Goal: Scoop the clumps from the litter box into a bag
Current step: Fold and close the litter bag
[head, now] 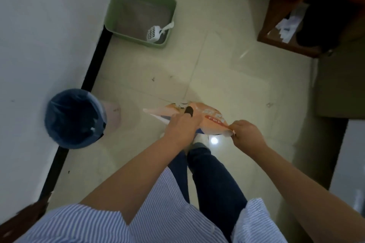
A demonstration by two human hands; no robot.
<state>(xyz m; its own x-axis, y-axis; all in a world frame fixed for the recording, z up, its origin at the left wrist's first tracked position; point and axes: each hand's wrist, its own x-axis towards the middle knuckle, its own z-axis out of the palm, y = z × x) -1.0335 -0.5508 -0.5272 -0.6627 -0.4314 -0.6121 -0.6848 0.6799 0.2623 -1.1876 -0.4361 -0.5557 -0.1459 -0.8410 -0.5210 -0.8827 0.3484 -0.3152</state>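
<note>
Both hands grip the orange bag (209, 118), left hand (180, 127) and right hand (246, 134) pulling it open; next, likely fetch the scoop (156, 32) lying in the green litter box (118, 21) by the wall.

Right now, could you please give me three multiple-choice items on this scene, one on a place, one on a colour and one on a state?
1. Where does the white scoop lie?
A. inside the green litter box
B. in the blue-lined bin
C. on the floor tiles

2. What colour is the bag being held?
A. black
B. orange
C. green

3. How is the bag held?
A. it hangs from the left hand alone
B. it lies on the floor untouched
C. both hands grip it, the right hand pinching its edge

Answers: 1 A, the scoop rests in the box's near corner. 2 B, the plastic is orange with print. 3 C, each hand's fingers close on the bag.
</note>
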